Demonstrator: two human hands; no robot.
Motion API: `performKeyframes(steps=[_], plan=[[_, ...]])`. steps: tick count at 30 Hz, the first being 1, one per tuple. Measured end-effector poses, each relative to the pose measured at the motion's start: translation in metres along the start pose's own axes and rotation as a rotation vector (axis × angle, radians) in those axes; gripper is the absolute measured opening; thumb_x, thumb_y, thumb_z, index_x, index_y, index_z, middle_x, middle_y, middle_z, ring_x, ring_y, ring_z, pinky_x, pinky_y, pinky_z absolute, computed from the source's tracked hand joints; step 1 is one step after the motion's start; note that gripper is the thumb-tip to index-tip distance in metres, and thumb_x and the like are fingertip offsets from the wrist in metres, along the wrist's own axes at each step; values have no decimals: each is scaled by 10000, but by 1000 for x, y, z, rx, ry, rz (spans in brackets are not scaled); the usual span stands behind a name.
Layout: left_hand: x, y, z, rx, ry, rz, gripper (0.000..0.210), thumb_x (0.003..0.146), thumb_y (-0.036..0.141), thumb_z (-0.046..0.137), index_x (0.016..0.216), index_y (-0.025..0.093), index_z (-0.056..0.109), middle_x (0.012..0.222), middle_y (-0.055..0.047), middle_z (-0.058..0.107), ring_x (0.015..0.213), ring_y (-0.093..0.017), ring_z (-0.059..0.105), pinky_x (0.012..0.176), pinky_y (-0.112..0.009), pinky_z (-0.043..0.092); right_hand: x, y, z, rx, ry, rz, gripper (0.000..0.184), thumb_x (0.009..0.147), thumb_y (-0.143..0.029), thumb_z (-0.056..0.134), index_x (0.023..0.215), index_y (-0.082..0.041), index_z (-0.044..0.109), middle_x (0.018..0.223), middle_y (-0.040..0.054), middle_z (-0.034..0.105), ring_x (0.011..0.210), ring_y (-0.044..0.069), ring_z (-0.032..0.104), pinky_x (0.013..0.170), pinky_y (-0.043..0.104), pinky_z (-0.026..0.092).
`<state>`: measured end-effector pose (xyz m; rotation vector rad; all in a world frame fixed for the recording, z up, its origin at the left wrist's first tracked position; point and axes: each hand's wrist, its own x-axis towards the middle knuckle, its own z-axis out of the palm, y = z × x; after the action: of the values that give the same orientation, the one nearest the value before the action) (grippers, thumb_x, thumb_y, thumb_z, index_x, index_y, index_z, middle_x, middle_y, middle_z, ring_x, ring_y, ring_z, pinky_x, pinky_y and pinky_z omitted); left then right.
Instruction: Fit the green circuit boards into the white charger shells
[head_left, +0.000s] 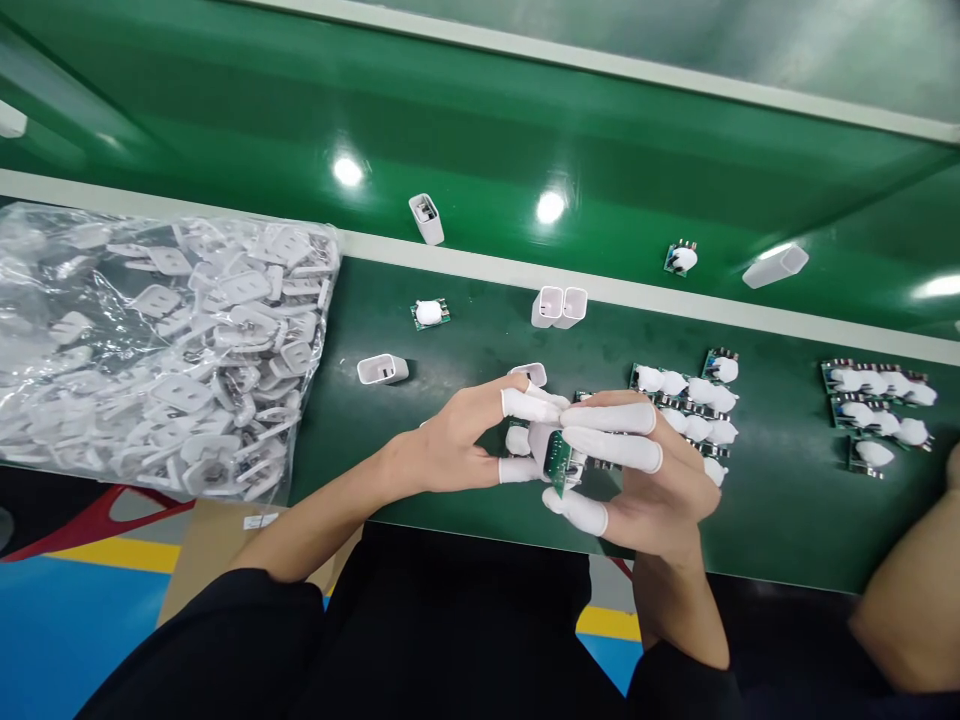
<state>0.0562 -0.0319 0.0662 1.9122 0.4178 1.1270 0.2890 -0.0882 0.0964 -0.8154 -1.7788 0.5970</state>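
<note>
White finger cots cover the fingertips of both hands. My left hand (469, 435) is closed on a white plastic charger housing (540, 445), thumb below and fingers above. In my right hand (652, 475) is a green circuit board (557, 460), pinched between the fingers and the thumb. The board sits at the mouth of the housing; how far it reaches inside is hidden by the fingers. Just behind my left fingertips stands another white housing (534, 373). Rows of circuit boards topped with white blobs (697, 428) lie beside and partly behind my right hand.
A clear bag of white plastic parts (247, 350) covers the left of the table. Two housings (559, 308) stand together at the back, with another housing (382, 369) lying left. A single board (430, 314) is nearby. More boards (874, 400) and another person's arm (915, 580) are at right.
</note>
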Motion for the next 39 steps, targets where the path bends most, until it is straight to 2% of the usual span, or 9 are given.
performKeyframes(steps=[5, 10, 16, 20, 25, 32, 36, 39], plan=[[-2, 0, -1, 3, 0, 10, 487, 965, 301, 894, 1399, 221, 687, 1158, -90, 813, 987, -210, 814, 980, -408, 714, -1, -1, 2, -33, 19, -20, 664, 801, -88, 911, 1436, -233, 781, 1234, 106, 857, 1049, 319, 804, 817, 544, 708], [-2, -1, 0, 8, 14, 49, 487, 953, 276, 903, 1379, 174, 692, 1142, -113, 816, 982, -212, 812, 944, -382, 717, -1, 0, 2, -24, 14, -18, 682, 781, -66, 913, 1435, -213, 783, 1243, 108, 849, 1065, 317, 788, 825, 541, 694], [-2, -2, -1, 57, 12, 34, 438, 987, 293, 863, 1377, 211, 680, 1006, -36, 778, 892, -185, 773, 929, -398, 718, -1, 2, 1, -34, -28, 35, 700, 784, -87, 933, 1451, -231, 774, 1271, 120, 827, 1107, 335, 768, 825, 541, 671], [-5, -5, -1, 55, 5, -5, 488, 957, 360, 902, 1360, 204, 674, 1083, -62, 779, 926, -193, 776, 940, -385, 710, -2, 4, -1, -35, -39, 23, 762, 806, -116, 932, 1526, -248, 720, 1355, 127, 813, 1112, 331, 761, 847, 552, 671], [-3, -4, 0, 29, 4, 10, 474, 957, 339, 901, 1338, 189, 664, 981, -24, 745, 865, -172, 732, 963, -400, 706, -2, 3, -2, -38, -46, 28, 702, 828, -142, 919, 1493, -274, 737, 1339, 112, 814, 1126, 327, 765, 853, 536, 667], [-3, -4, 0, 41, 18, 17, 466, 943, 340, 903, 1333, 228, 674, 991, -21, 769, 844, -184, 756, 975, -435, 715, -3, 3, -1, -96, -89, 80, 674, 882, -245, 907, 1511, -367, 697, 1361, 77, 817, 1155, 331, 780, 851, 543, 674], [-6, -6, -1, 54, 11, -11, 475, 927, 331, 911, 1341, 235, 698, 1038, -44, 798, 901, -209, 796, 962, -417, 716, -1, 2, -2, -119, -118, 102, 683, 894, -243, 917, 1532, -339, 693, 1398, 104, 801, 1187, 340, 769, 858, 538, 672], [-7, -7, -1, 43, 33, -32, 538, 902, 386, 947, 1363, 225, 721, 1058, -66, 815, 906, -220, 805, 956, -406, 710, -4, 5, -2, -150, -77, 35, 774, 869, -224, 946, 1585, -307, 663, 1449, 131, 775, 1182, 346, 766, 876, 572, 684]])
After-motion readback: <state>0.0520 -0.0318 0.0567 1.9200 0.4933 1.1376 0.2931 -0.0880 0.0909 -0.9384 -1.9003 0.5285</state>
